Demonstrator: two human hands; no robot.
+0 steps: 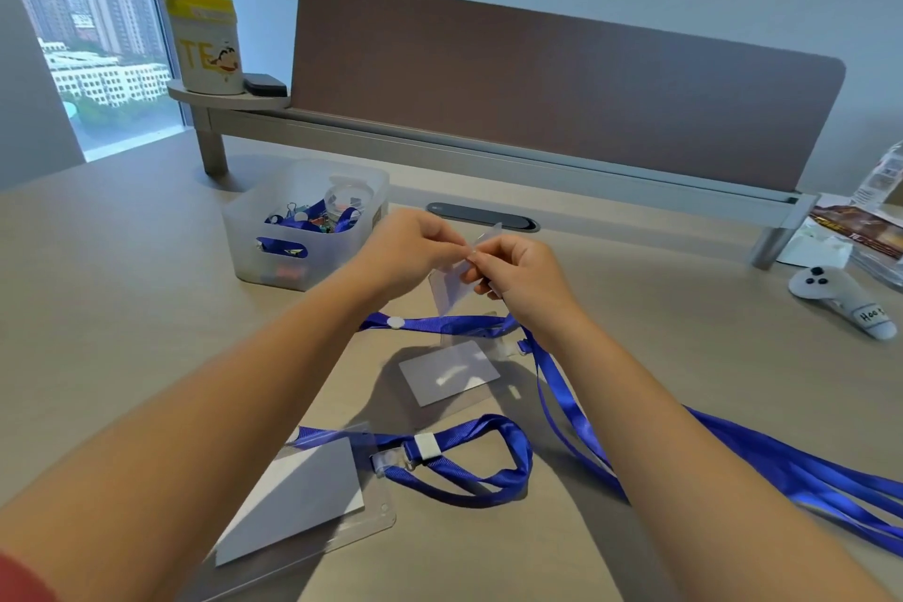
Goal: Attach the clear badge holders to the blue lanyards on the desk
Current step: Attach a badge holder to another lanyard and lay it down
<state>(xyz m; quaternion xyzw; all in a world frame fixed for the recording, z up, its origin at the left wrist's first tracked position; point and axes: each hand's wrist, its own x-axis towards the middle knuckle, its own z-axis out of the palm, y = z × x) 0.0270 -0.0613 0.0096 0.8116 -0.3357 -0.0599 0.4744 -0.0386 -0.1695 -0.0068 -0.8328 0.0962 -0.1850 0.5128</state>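
Left hand point(408, 244) and right hand point(520, 276) meet above the counter point(122, 308), both pinching the top of a clear holder point(452, 291); their fingertips hide the clip. Two more holders lie below among blue lanyards point(488, 455) running off the right edge.

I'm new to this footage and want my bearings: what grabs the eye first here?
Two hands meet mid-frame, the left hand and right hand pinching a clear badge holder above the desk. Bright blue lanyards stream off to the right. Nearer, a finished badge holder lies clipped to its looped lanyard.
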